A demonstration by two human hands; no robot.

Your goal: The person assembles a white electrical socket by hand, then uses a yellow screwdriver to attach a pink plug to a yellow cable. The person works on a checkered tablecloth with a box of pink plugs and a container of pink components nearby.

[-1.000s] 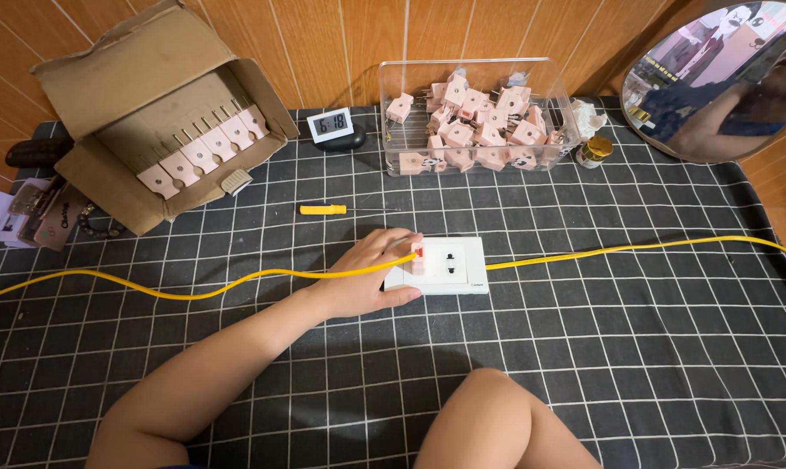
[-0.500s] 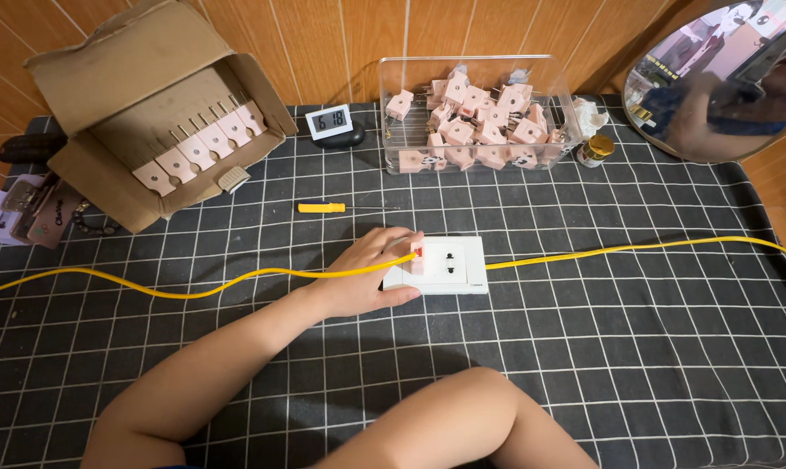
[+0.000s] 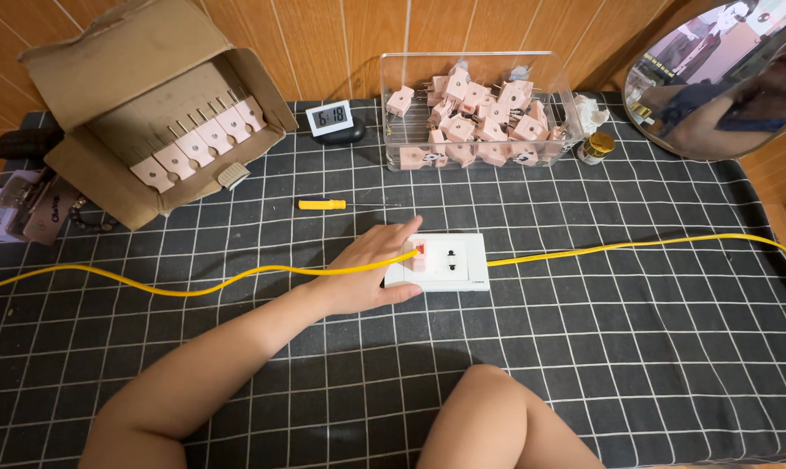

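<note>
a soft black cloth (image 3: 636, 347) with a thin white grid covers the tabletop, lying a bit wrinkled. near its middle sits a flat white plastic socket box (image 3: 449, 261), rectangular with rounded corners, its long side running left to right; a small pink plug (image 3: 420, 254) sits at its left end and a dark outlet face shows in the centre. a thin glossy yellow cable (image 3: 193, 287) snakes across the cloth from the left edge, meets the box, and goes on to the right. the left hand (image 3: 367, 269) lies open and flat, palm down, fingers stretched toward the right, resting on the cloth and touching the box's left end with the cable under the fingers. the right hand is out of sight; only a bare knee (image 3: 497, 426) shows below. behind stand a clear plastic tub (image 3: 475, 69) heaped with pink plugs, a creased cardboard box (image 3: 149, 61), and a small yellow screwdriver (image 3: 323, 204) lying left to right
</note>
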